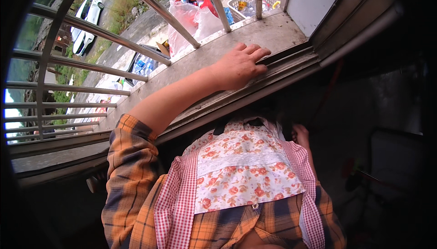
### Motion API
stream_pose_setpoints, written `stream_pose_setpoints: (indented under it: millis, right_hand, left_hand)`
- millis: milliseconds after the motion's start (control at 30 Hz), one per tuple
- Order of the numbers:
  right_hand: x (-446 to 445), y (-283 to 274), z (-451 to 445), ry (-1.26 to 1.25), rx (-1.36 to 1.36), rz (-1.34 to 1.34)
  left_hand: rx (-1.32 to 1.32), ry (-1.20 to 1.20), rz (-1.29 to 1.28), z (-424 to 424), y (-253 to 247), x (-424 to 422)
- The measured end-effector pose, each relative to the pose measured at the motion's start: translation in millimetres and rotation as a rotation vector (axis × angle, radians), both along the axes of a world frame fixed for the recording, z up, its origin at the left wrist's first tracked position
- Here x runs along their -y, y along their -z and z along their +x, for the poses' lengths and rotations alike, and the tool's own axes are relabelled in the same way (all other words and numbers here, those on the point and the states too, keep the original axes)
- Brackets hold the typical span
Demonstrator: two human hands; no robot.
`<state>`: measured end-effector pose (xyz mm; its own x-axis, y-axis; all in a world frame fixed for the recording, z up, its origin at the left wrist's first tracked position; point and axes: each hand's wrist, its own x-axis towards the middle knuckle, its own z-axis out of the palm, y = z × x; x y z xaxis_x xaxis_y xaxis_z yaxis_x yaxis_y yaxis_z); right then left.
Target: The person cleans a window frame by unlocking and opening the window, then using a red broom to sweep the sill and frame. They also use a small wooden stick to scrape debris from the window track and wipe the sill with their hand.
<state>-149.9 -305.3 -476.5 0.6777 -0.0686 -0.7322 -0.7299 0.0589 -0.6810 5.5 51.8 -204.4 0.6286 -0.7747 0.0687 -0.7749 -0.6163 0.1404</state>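
Observation:
My left hand [239, 66] rests palm down on the window sill [269, 33]. Its fingers are a little apart, with the fingertips by the metal window track [290, 59]. Nothing shows in its grasp. Low at my other side, my right hand [301, 135] hangs in shadow beside the floral apron [245, 167] that I wear. The fingers look curled, and whether they hold anything is too dark to tell.
Metal security bars [153, 6] stand along the sill's outer edge. Outside are a plastic bag [182, 27] of rubbish, a white plastic basket [235, 3] with bottles, several plastic bottles [143, 64] and a white car [87, 23]. A window frame [344, 23] borders the right.

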Motion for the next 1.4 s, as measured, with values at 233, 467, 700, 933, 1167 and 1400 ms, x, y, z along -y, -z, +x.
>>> stream_pose_setpoints:
  millis: [233, 467, 700, 933, 1167, 1400]
  right_hand:
    - [-10.3, -58.3, 20.5, 0.019, 0.230, 0.012]
    - [-44.1, -176.2, 63.7, -0.003, 0.745, 0.238]
    - [-119.8, -239.1, 81.5, -0.348, 0.869, 0.443]
    - [-151.6, -231.4, 101.2, -0.589, 0.778, 0.482]
    - [-165.0, -237.6, 96.1, -0.869, 0.887, 0.271]
    - [-164.7, -262.9, 118.8, -0.774, 0.968, 0.273]
  left_hand:
    - [-0.272, -0.083, -0.083, -14.7, -12.6, 7.4]
    - [-0.241, 0.018, -0.469, -60.7, -12.7, 29.9]
    - [-0.438, -0.167, -0.895, -89.1, 7.6, 37.2]
    - [-0.455, -0.428, -1.202, -97.6, 3.1, 11.6]
    - [-0.666, -0.491, -1.912, -111.9, -22.3, 0.7]
    - [-0.630, -0.608, -2.115, -148.0, -43.2, -40.8]
